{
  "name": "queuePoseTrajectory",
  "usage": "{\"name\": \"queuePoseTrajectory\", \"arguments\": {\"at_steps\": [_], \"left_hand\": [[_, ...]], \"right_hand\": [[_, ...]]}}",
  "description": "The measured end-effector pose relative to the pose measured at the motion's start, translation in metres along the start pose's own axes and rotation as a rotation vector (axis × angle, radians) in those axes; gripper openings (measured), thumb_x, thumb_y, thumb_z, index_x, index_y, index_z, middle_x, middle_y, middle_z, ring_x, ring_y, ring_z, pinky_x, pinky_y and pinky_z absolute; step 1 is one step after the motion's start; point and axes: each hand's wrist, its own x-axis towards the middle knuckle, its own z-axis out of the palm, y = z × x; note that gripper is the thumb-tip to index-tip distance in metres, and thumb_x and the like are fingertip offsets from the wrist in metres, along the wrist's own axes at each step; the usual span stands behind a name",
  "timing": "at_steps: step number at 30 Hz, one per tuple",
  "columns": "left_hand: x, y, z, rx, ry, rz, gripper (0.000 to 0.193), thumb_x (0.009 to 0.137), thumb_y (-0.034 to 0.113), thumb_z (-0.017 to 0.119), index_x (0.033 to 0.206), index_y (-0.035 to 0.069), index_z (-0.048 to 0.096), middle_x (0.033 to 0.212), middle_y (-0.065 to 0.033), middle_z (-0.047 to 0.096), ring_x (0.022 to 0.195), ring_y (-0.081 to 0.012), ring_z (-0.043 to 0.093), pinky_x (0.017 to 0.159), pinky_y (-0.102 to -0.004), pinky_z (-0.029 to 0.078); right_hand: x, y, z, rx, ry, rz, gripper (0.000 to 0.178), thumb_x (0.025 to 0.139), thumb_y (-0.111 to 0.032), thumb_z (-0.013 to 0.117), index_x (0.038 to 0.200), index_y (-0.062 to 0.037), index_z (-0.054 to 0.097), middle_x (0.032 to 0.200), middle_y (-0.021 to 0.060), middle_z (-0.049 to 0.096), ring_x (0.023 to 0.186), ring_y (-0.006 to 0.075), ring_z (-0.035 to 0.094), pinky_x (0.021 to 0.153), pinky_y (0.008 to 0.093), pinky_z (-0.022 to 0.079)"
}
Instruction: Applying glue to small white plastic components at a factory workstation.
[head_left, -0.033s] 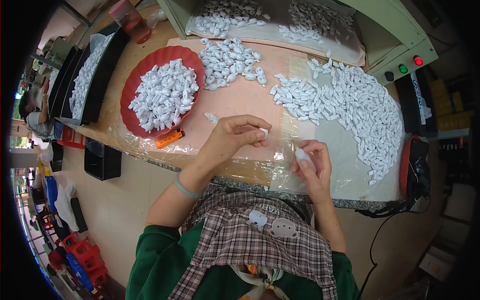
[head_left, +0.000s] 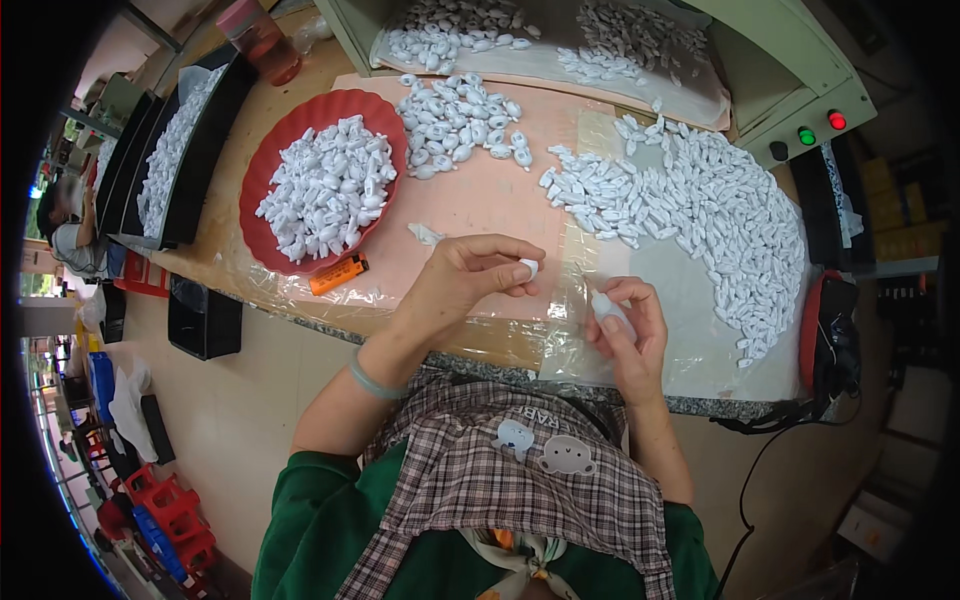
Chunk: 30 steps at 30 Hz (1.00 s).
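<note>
Between the thumb and fingers of my left hand [head_left: 465, 275] is pinched a small white plastic piece [head_left: 529, 268], partly covered by the fingertips. To its right, my right hand [head_left: 636, 335] is closed around a small whitish squeeze bottle [head_left: 610, 312], its narrow tip pointing up and away from me. The two hands are apart, above the near part of the table. Left of my left hand stands a red scalloped bowl [head_left: 252, 200] heaped with white plastic pieces [head_left: 328, 185]. An orange lighter-like block [head_left: 338, 275] lies by the bowl's near edge.
Rounded white pieces [head_left: 460, 120] lie beyond the bowl. Many slim white pieces [head_left: 720, 220] spread over the right side. A pale green machine housing [head_left: 780, 60] with lit buttons stands at the back. Black trays [head_left: 190, 200] and a pink-lidded jar [head_left: 262, 45] stand left.
The squeeze bottle and my right hand have shifted very slightly to the right. My left hand still pinches the white piece, nearly in place.
</note>
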Motion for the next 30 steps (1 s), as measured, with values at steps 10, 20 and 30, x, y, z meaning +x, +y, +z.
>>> {"name": "queuePoseTrajectory", "arguments": {"at_steps": [10, 20, 30], "left_hand": [[-0.023, 0.001, 0.018, -0.244, -0.091, -0.056, 0.023, 0.088, 0.003, 0.061, 0.110, -0.005, 0.063, 0.102, -0.0153, 0.067, 0.088, -0.0225, 0.069, 0.079, -0.0273, 0.057], [-0.030, -0.003, 0.016, -0.278, -0.118, -0.100, 0.032, 0.084, 0.003, 0.067, 0.114, -0.005, 0.061, 0.100, -0.0142, 0.068, 0.082, -0.0198, 0.069, 0.073, -0.0254, 0.055], [-0.032, -0.005, 0.015, -0.269, -0.130, -0.078, 0.034, 0.085, 0.004, 0.066, 0.118, -0.005, 0.060, 0.101, -0.0136, 0.068, 0.083, -0.0187, 0.069, 0.076, -0.0264, 0.055]], "right_hand": [[-0.005, -0.015, -0.002, 0.016, 0.210, -0.138, 0.039, 0.085, -0.016, 0.071, 0.115, -0.0005, 0.050, 0.099, 0.0147, 0.061, 0.058, 0.0117, 0.057, 0.044, 0.0181, 0.038], [-0.014, -0.024, 0.004, -0.310, 0.152, -0.389, 0.046, 0.095, -0.033, 0.056, 0.123, 0.0026, 0.047, 0.092, 0.0173, 0.064, 0.058, 0.0135, 0.058, 0.046, 0.0208, 0.041], [-0.019, -0.030, 0.003, -0.379, 0.108, -0.464, 0.044, 0.093, -0.028, 0.060, 0.117, 0.0067, 0.050, 0.092, 0.0191, 0.066, 0.064, 0.0159, 0.062, 0.057, 0.0250, 0.051]]}}
